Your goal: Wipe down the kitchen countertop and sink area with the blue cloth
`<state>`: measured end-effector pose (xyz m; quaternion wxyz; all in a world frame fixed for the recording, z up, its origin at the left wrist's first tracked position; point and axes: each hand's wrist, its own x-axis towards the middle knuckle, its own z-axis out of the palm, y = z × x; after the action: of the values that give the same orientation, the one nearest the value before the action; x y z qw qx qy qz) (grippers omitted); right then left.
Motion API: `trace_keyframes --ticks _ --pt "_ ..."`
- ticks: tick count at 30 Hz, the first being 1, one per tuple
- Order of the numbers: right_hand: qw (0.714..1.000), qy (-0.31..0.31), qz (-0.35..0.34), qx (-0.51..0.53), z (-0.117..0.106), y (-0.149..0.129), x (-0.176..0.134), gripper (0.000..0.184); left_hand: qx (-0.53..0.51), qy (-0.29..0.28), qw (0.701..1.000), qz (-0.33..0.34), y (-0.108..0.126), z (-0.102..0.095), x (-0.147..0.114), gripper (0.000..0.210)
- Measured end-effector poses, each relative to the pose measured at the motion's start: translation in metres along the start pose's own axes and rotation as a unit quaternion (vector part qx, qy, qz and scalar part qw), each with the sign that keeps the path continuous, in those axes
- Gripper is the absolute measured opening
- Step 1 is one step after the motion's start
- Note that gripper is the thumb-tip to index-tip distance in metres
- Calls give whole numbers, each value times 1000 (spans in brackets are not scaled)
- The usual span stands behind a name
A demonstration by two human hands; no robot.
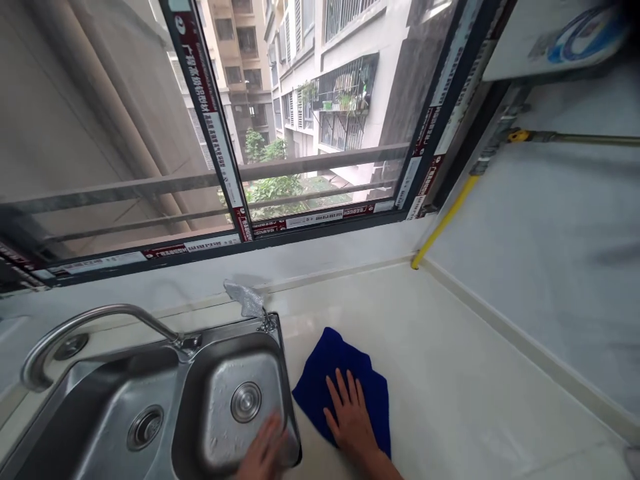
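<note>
A dark blue cloth (320, 373) lies spread, partly folded over itself, on the pale countertop (450, 373) just right of the sink. My right hand (350, 420) rests flat on it, fingers stretched out and slightly apart, pressing from above without gripping. Over the near right part of the steel double sink (193, 380), my left hand (265, 450) is blurred by motion. Its fingers look extended, and nothing shows in them. Water drops dot the right basin around its drain strainer (246, 402).
A curved faucet (115, 310) arches over the left basin. Bubble wrap (245, 298) covers a small fitting at the sink's back corner. Behind the counter runs a window frame (320, 230). A yellow pipe (445, 220) meets the counter at the back right corner.
</note>
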<state>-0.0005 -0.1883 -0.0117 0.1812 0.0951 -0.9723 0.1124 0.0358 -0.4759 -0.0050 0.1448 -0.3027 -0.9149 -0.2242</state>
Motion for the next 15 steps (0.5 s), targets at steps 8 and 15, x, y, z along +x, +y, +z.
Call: trace_keyframes --ticks 8,15 --pt "995 57 -67 -53 -8 44 -128 65 -46 -201 976 74 19 26 95 67" --pt "987 121 -95 -37 -25 49 -102 31 -4 -180 983 45 2 22 114 41"
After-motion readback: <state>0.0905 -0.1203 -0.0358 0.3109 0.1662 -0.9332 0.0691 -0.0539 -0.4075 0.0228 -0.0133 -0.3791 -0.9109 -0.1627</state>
